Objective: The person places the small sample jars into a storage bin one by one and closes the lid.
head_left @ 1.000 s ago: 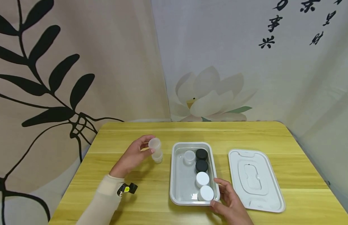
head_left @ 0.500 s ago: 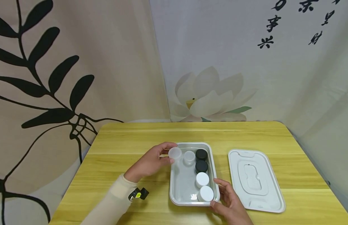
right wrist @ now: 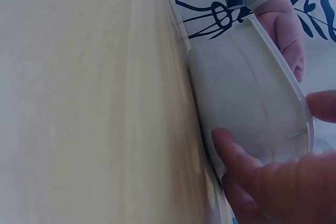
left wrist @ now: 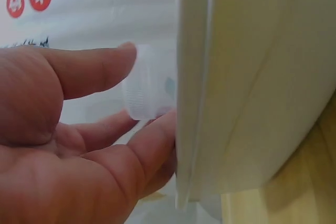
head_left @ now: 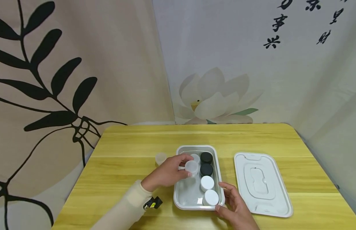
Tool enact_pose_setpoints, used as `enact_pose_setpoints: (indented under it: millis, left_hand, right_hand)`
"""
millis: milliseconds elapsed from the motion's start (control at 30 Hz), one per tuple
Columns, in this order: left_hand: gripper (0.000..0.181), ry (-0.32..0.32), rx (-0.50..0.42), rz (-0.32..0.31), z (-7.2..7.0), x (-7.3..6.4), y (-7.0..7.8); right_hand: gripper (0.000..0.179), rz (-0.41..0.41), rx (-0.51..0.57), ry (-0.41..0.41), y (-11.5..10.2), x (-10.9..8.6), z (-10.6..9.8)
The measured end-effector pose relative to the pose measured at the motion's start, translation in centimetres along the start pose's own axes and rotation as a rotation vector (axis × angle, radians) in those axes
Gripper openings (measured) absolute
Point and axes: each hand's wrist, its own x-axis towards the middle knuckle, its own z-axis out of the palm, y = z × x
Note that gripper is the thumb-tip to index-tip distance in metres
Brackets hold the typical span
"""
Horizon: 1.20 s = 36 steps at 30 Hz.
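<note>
My left hand (head_left: 170, 169) pinches a translucent screw-top jar (head_left: 191, 167) over the left half of the white plastic box (head_left: 183, 202). In the left wrist view the ribbed lid of this jar (left wrist: 137, 90) shows between thumb and fingers, behind the box's rim. Another translucent jar (head_left: 196, 157) stands in the box, partly hidden by the hand. Along the right wall stand two black-lidded jars (head_left: 206, 169) and two white-lidded jars (head_left: 207, 183). My right hand (head_left: 235, 204) grips the box's near right corner, its thumb at the rim and fingers (right wrist: 231, 148) against the outer wall.
One more translucent jar (head_left: 160, 158) stands on the wooden table (head_left: 132, 143), left of the box and partly behind the left hand. A white lid (head_left: 274, 179) lies flat to the right. Printed curtains (head_left: 212, 48) hang behind the table.
My left hand has carried the jar from the left of the box rightward and in over it, uncovering another jar on the table. The right hand stays at the corner.
</note>
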Motion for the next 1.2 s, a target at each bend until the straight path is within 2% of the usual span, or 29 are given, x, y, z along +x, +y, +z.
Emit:
enact_pose_setpoints:
  millis: [267, 600, 867, 1000, 1200]
  left_hand:
    - [0.036, -0.015, 0.169, 0.035, 1.3, 0.9, 0.5]
    - [0.046, -0.003, 0.346, -0.063, 2.5, 1.6, 1.7]
    - [0.045, 0.006, 0.462, -0.051, 3.1, 1.8, 1.9]
    - [0.044, -0.007, 0.529, -0.073, 3.4, 1.9, 2.1]
    - [0.038, -0.027, 0.547, -0.125, 3.7, 2.0, 2.3]
  right_hand:
    - [0.076, -0.004, 0.002, -0.013, 0.0, -0.1, 0.0]
    - [0.074, -0.034, -0.031, -0.013, 0.1, -0.1, -0.2]
    - [0.072, -0.043, -0.044, 0.006, 0.3, 0.0, -0.2]
    - [0.071, -0.051, -0.049, 0.013, 0.3, 0.0, -0.3]
    - [0.071, -0.046, -0.053, 0.016, 0.2, 0.0, -0.2]
